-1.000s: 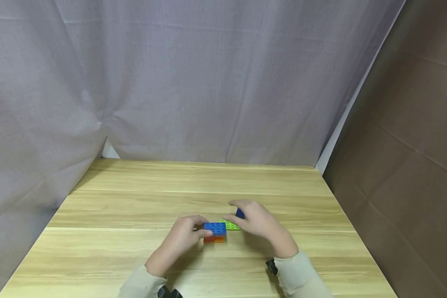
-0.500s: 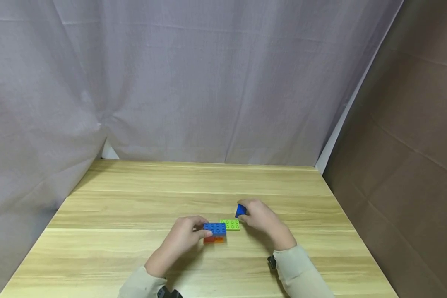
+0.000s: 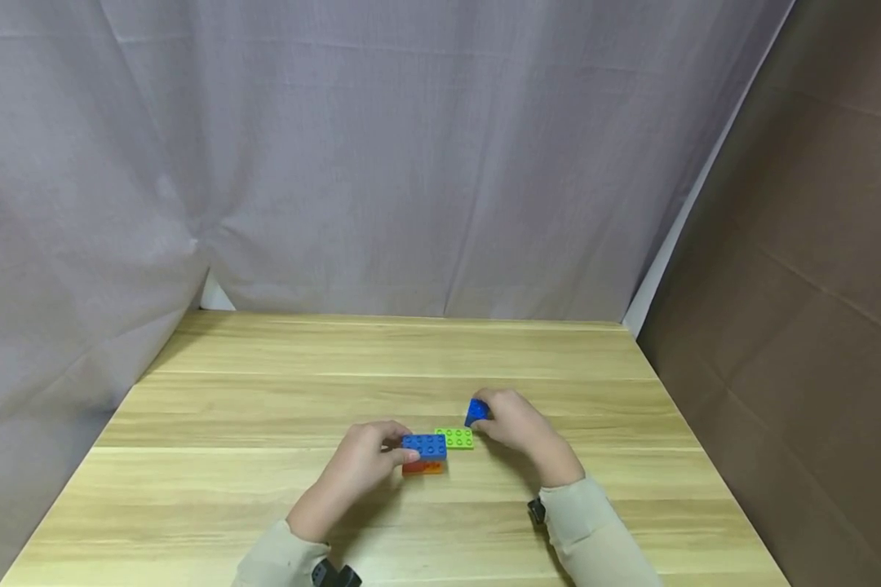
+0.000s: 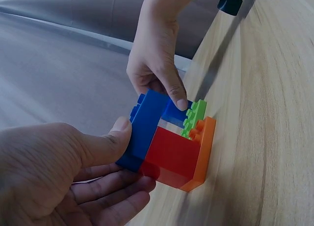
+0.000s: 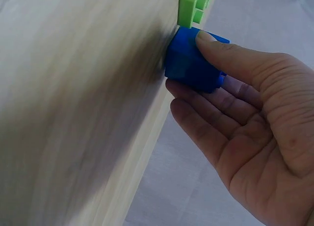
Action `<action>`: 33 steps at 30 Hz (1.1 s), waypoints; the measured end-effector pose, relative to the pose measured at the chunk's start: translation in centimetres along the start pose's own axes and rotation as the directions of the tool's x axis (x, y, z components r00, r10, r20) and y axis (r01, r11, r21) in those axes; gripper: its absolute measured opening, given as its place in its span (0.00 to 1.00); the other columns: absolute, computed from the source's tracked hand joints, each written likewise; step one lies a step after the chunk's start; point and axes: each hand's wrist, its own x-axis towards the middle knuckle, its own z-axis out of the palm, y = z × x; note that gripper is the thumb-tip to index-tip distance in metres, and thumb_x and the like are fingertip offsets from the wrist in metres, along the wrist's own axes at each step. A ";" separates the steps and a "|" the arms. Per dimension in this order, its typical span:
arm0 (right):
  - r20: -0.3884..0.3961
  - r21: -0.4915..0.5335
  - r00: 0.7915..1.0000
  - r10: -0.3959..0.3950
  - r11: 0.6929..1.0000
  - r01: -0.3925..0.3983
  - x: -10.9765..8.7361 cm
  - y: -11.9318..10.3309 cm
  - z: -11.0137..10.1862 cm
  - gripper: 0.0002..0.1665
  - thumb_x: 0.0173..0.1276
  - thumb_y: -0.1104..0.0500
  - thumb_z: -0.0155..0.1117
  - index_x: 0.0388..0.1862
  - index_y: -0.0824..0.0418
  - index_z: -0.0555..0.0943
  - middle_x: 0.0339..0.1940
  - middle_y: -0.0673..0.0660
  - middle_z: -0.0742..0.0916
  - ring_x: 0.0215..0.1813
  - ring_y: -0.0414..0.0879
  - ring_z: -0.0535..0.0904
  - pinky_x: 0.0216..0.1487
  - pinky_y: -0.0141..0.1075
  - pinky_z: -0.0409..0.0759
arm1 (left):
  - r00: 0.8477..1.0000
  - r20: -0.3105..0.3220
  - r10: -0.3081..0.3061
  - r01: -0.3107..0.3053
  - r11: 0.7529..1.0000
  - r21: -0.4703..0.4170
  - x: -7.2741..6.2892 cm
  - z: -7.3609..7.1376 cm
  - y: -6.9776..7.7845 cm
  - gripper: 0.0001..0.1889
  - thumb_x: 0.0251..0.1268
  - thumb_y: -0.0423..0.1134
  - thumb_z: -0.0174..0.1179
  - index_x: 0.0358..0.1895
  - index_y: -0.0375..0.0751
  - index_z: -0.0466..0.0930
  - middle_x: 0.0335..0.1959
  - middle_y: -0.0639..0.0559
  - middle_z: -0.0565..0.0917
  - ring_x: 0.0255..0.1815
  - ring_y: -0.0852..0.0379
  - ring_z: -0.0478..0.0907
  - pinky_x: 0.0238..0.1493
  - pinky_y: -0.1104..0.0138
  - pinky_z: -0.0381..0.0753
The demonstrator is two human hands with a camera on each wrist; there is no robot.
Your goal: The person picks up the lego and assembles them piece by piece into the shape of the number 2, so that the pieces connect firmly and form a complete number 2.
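Note:
My left hand [image 3: 367, 458] pinches a long blue brick [image 3: 429, 445] between thumb and fingers. Under that brick sits a red brick [image 4: 171, 156], joined to a flat orange plate brick [image 4: 206, 150] at the bottom of the stack. Just behind and to the right lies a flat lime-green plate brick [image 3: 459, 439], its studs up. With thumb and fingers, my right hand [image 3: 517, 424] grips a smaller blue block [image 5: 189, 62] beyond the green plate's right end. In the right wrist view this block is close to the table, its studs facing the palm side.
The wooden table [image 3: 264, 399] extends on all sides of the bricks. A grey curtain [image 3: 411, 163] hangs along its back edge, and a brown cloth [image 3: 793, 285] drops at the right. Each wrist carries a small black camera [image 3: 334, 575].
My right hand has drawn back to the right, uncovering the green plate brick, and its fingers have closed on the small blue block. My left hand and its stack stay in place.

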 end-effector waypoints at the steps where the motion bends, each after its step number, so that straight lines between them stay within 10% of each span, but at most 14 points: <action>1: -0.001 0.004 1.000 -0.006 1.000 0.006 0.0 -0.1 -0.1 0.20 0.64 0.59 0.74 0.53 0.64 0.82 0.43 0.55 0.88 0.44 0.45 0.83 0.47 0.42 0.85 | 1.000 0.000 -0.001 0.001 1.000 0.000 0.0 0.0 0.0 0.14 0.61 0.46 0.71 0.46 0.43 0.87 0.40 0.54 0.88 0.42 0.57 0.84 0.46 0.58 0.85; 33: 0.014 0.085 0.962 -0.272 0.959 0.270 -2.1 -3.4 -2.3 0.22 0.70 0.58 0.69 0.60 0.66 0.79 0.46 0.52 0.88 0.48 0.43 0.84 0.50 0.38 0.85 | 1.000 -0.004 0.028 -0.028 0.999 -0.024 -0.1 0.0 -0.1 0.11 0.63 0.44 0.71 0.45 0.44 0.87 0.38 0.55 0.88 0.41 0.59 0.84 0.44 0.60 0.85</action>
